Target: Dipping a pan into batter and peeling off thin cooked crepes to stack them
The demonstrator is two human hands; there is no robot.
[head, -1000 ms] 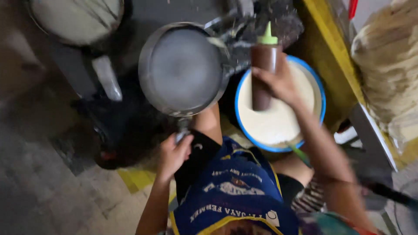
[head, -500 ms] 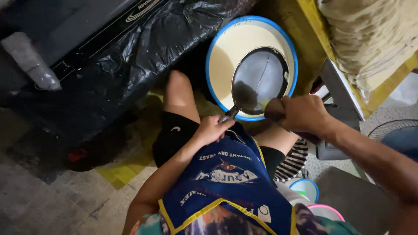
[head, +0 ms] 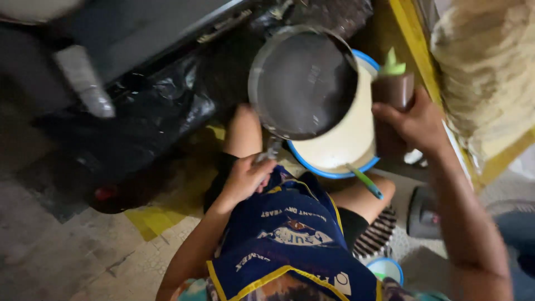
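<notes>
My left hand grips the handle of a round dark frying pan, held tilted over a blue-rimmed basin of pale batter. The pan covers the basin's left part. My right hand is wrapped around a brown squeeze bottle with a green pointed cap, held upright at the basin's right side. A green-handled utensil rests on the basin's near rim. My knees sit under the pan, and a blue apron with yellow trim covers my lap.
A black plastic sheet covers the ground to the left, beside a grey floor with a yellow patch. A tall stack of thin pale sheets stands at the right. A small blue-rimmed bowl lies near my right knee.
The pan has come up and tilted over the basin's left part. My right hand has lifted the squeeze bottle, so its green cap now shows at the basin's right side.
</notes>
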